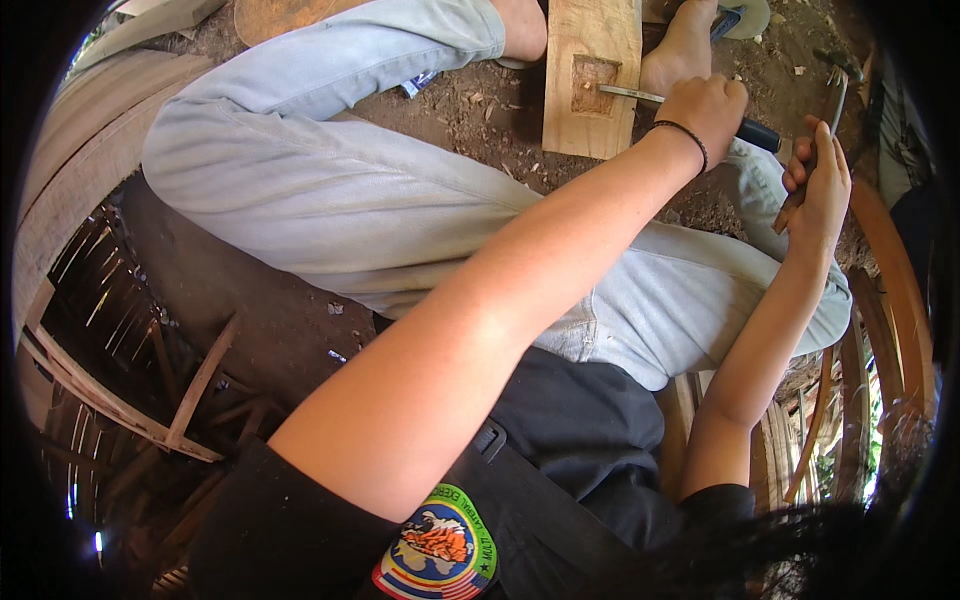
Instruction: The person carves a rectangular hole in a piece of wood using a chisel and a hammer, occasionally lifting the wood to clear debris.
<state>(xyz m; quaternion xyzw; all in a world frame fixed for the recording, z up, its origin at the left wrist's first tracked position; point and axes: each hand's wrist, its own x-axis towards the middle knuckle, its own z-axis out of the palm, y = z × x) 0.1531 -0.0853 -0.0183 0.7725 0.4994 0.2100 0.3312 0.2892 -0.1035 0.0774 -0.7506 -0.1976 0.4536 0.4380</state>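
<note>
My left hand (705, 112) is closed around the black handle of a chisel (632, 94), the handle's end showing past the little-finger side. The blade points left, its tip at a shallow rectangular recess (595, 75) cut in a pale wooden board (590, 30). Off to the right, apart from the board, my right hand (820, 190) is wrapped round the wooden handle of a hammer (788, 212). Its metal head is up at the far right, partly lost against the dark background. The fingers hide most of the hammer's handle.
My bare foot (680, 50) is close against the board's right side, and my other foot (522, 28) is at its left. Wood chips lie on the dirt floor (480, 120). Curved wooden slats (895, 290) stand at the right, and more slatted woodwork (100, 150) at the left.
</note>
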